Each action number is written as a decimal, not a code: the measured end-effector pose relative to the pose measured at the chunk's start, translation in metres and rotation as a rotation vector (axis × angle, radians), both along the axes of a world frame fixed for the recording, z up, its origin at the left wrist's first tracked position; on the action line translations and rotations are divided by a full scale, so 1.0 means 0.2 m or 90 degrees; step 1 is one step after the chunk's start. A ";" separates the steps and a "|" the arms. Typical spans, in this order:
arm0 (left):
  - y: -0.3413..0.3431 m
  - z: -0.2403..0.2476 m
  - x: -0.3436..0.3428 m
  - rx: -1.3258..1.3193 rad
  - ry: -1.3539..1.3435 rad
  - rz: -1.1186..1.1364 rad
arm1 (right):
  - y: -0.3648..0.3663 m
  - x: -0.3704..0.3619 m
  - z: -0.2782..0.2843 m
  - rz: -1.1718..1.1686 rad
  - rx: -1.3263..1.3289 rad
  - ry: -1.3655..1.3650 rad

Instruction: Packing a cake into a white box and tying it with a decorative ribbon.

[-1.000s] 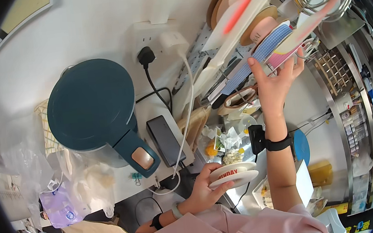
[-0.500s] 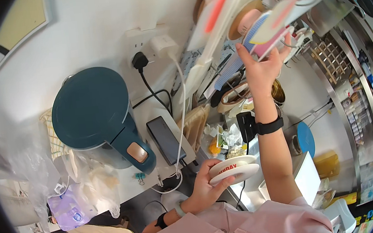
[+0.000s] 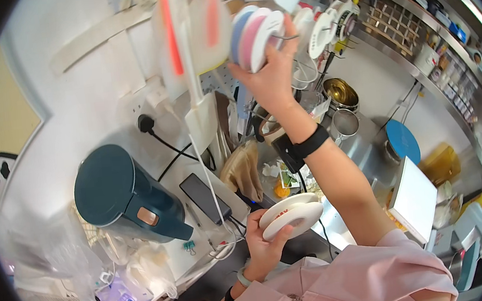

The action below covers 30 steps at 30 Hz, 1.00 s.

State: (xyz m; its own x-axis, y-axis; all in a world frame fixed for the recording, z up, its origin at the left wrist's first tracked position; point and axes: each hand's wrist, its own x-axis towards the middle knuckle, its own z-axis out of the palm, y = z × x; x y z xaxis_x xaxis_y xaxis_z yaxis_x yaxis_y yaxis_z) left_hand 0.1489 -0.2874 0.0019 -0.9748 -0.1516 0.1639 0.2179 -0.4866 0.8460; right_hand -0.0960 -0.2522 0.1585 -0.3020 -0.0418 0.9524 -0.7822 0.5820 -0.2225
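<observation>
My left hand [image 3: 263,247] is closed round the rim of a white ribbon spool [image 3: 304,222], held tilted low in front of me, with some red lettering between its two discs. Higher up, my right hand [image 3: 272,82] grips a pink ribbon spool [image 3: 252,36], its thumb below and its fingers at the far edge of the white disc. A blue ribbon spool [image 3: 237,38] sits right against the pink one. Both hang on a metal hook [image 3: 285,37] that pokes out through the white disc.
More white spools [image 3: 318,33] hang to the right. A dark teal kettle [image 3: 106,185], a black power bank [image 3: 203,197] with cables and a purple packet [image 3: 121,298] stand at left. Blurred spatulas [image 3: 198,111] hang close by. A white box [image 3: 413,200] and metal shelves [image 3: 452,93] are at right.
The view has swung, shifting the hanging spools leftward in it and turning the pink spool's white face toward me. My right hand stays at the spools; my left still holds its spool.
</observation>
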 end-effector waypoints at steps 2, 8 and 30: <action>0.01 0.02 0.00 -0.017 0.013 0.007 | 0.02 0.00 0.01 0.012 0.003 -0.004; 0.03 0.04 0.01 -0.027 0.013 0.041 | 0.07 0.04 0.03 0.116 -0.058 -0.069; -0.03 0.31 -0.06 -0.116 0.110 0.290 | 0.05 0.00 0.01 0.136 -0.088 -0.013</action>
State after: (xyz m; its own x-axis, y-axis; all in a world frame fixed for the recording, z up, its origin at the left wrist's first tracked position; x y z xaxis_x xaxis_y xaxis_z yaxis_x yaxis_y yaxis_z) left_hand 0.1363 -0.2936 0.0645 -0.7730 -0.5081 0.3798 0.5171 -0.1578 0.8412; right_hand -0.0955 -0.2430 0.1604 -0.3189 0.0244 0.9475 -0.8787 0.3670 -0.3052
